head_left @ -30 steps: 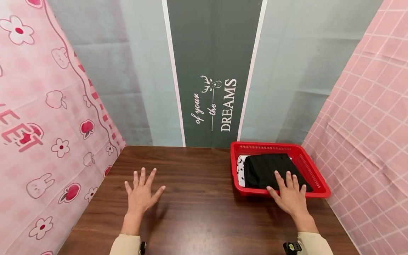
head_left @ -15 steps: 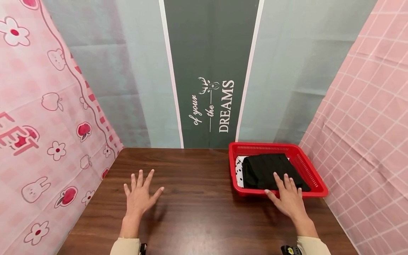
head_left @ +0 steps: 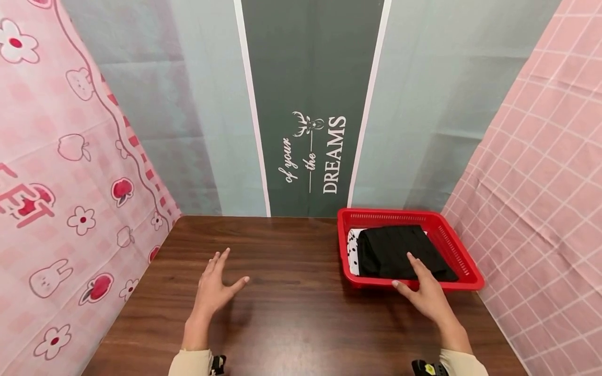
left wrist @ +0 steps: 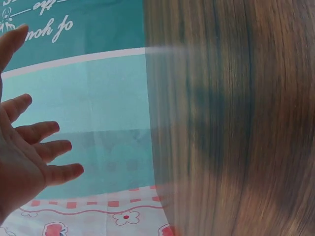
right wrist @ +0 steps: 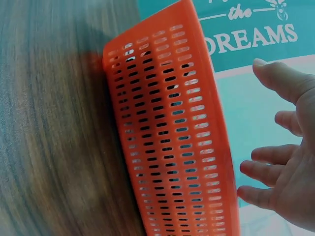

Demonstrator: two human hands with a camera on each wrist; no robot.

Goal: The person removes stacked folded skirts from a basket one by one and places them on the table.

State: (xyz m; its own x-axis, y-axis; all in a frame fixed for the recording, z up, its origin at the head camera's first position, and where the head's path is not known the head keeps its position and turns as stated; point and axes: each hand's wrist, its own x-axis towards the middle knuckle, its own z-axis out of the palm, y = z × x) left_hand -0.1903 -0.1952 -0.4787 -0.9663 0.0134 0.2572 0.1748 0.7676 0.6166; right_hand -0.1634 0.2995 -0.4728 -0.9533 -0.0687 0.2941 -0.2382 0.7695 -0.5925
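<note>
My left hand (head_left: pixel 211 290) hovers over the left part of the brown wooden table (head_left: pixel 291 324), fingers extended, thumb apart, holding nothing. My right hand (head_left: pixel 429 295) is held above the near rim of a red plastic basket (head_left: pixel 458 250), its fingers spread and nothing in it. Inside the basket lies a folded black cloth (head_left: pixel 390 250) on top of a white cloth with black spots (head_left: pixel 354 256), which is mostly covered. The right wrist view shows the basket's slotted side wall (right wrist: pixel 167 128) beside my right hand, whose fingers look loosely extended.
A grey-green curtain (head_left: pixel 310 62) with white lettering hangs behind the table. Pink patterned cloth (head_left: pixel 84 172) walls the left side, and pink checked cloth (head_left: pixel 541 172) the right, close to the basket. A dark band is on each wrist.
Both hands have turned from palms facing down to a more sideways pose, and their fingers have drawn closer together. The basket and cloths stay in place; the view shifts slightly.
</note>
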